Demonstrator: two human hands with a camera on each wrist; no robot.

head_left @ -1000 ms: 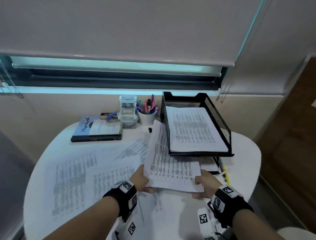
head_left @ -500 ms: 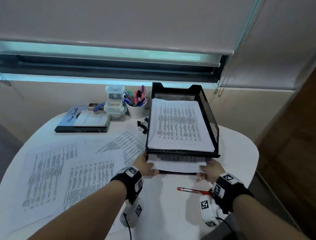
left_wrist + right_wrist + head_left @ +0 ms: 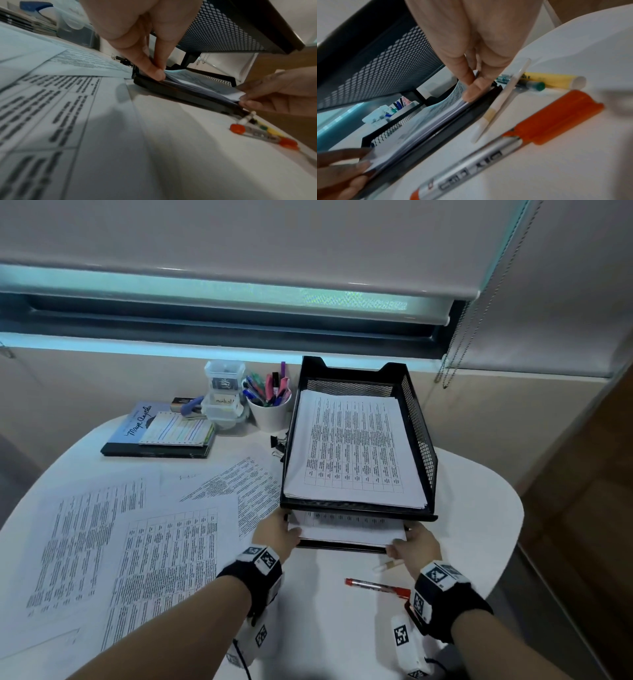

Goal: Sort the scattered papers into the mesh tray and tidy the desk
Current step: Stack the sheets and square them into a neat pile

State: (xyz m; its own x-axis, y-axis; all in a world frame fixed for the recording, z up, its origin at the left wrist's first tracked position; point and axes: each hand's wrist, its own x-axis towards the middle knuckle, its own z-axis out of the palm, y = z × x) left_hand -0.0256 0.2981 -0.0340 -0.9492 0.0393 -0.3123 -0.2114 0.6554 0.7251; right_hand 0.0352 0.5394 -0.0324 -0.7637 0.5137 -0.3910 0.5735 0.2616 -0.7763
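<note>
A black two-tier mesh tray (image 3: 419,436) stands at the desk's right side, its upper tier full of printed papers (image 3: 352,446). A thinner paper stack (image 3: 346,530) lies in the lower tier, its near edge sticking out. My left hand (image 3: 291,530) pinches that stack's near left corner (image 3: 173,75). My right hand (image 3: 397,544) pinches its near right corner (image 3: 453,106). Several loose printed sheets (image 3: 164,559) lie spread over the left half of the white desk (image 3: 479,508).
A red marker (image 3: 376,586) and a white pen (image 3: 387,566) lie just in front of the tray; a yellow highlighter (image 3: 553,81) lies beside it. At the back stand a pen cup (image 3: 270,412), plastic boxes (image 3: 224,395), stacked books (image 3: 157,433) and binder clips (image 3: 277,445).
A second ago both hands held the sheets up in front of the tray. They have since slid them into the lower tier and still hold the near corners.
</note>
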